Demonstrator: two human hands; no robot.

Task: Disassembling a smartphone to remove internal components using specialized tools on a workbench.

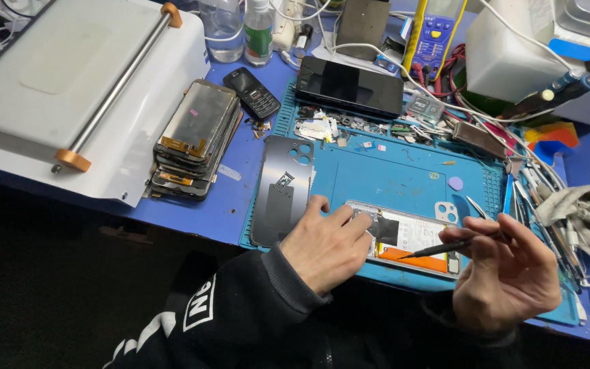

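The opened smartphone [411,239] lay face down near the front edge of the blue repair mat [390,178], its white battery and orange strip exposed and its camera cluster toward the mat's right side. The left hand [326,246] was spread flat, fingers pressing the phone's left end against the mat; it gripped nothing. The right hand [507,273] was closed in a pen grip on a thin black tool [445,247], seemingly fine tweezers, whose tip rested at or just above the orange strip. Actual contact could not be confirmed.

On the mat to the left of the phone lay the removed dark back cover [283,188], inside face up. At the mat's far edge lay a second, intact black smartphone [349,85], with loose screws and small parts [329,126] between it and the mat's middle. Off the mat to the left stood a stack of detached display panels [192,140], a small keypad phone [253,93] and a white screen-separator machine [83,82]. A grey rag [585,215] and assorted hand tools lay off the mat's right edge.

Judgement: the step appeared to be lifting a part or strip beside the battery. It would be done well by keeping the tip shallow and nearly flat, levering away from the battery, and holding steady downward pressure with the left hand.
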